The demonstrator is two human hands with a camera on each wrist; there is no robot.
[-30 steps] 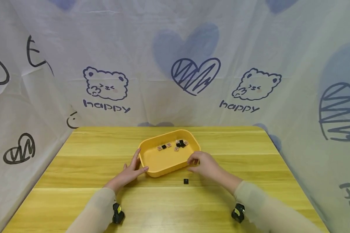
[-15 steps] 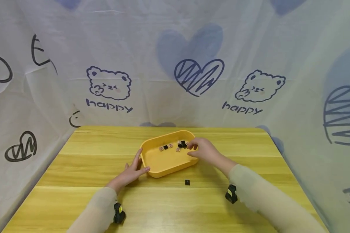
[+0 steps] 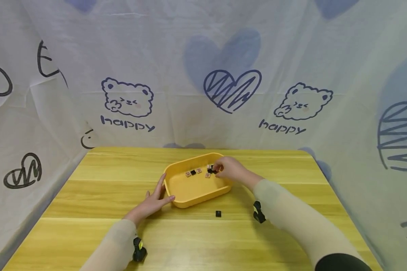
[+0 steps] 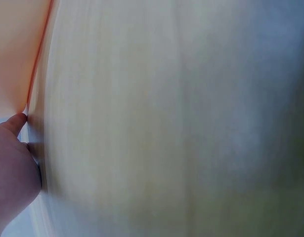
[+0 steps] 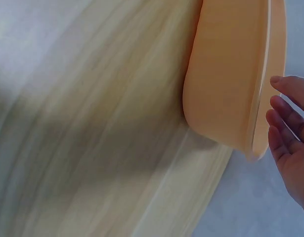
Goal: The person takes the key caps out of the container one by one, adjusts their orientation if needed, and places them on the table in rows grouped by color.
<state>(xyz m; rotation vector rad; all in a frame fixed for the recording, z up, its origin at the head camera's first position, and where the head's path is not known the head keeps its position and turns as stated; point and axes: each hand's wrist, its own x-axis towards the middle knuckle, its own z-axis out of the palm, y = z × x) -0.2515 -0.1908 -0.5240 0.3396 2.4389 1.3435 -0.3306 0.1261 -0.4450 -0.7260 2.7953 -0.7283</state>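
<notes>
Both hands [image 3: 152,203] at tray [image 3: 190,199] rim

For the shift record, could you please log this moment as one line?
left hand: steadies yellow tray | right hand: over tiles in tray | black tile: on table

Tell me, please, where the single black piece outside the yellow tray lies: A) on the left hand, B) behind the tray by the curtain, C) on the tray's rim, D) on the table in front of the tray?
D: the black piece lies alone on the table, on the near side of the tray, between the left hand and the right arm.
</notes>
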